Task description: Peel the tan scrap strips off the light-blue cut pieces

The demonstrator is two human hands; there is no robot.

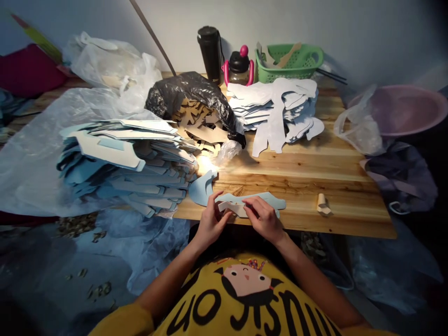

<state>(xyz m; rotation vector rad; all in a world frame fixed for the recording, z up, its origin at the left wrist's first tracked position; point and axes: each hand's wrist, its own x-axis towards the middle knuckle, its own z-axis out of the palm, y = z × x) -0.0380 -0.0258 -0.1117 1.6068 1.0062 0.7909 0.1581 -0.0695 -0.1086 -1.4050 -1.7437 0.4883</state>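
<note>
A light-blue cut sheet piece (271,201) lies at the near edge of the wooden table (315,177). On it rests a small tan cardboard piece (235,208). My left hand (210,218) pinches the tan piece's left end, fingers curled on it. My right hand (264,216) presses down on its right end with bent fingers. Another light-blue cut piece (203,189) lies just left of my left hand.
A tall heap of blue pieces (126,163) sits at left on clear plastic. A black bag (189,93) holds tan cut-outs. A white stack (276,109), a green basket (289,60), two bottles (212,53) stand behind. A small tan scrap (322,204) lies right.
</note>
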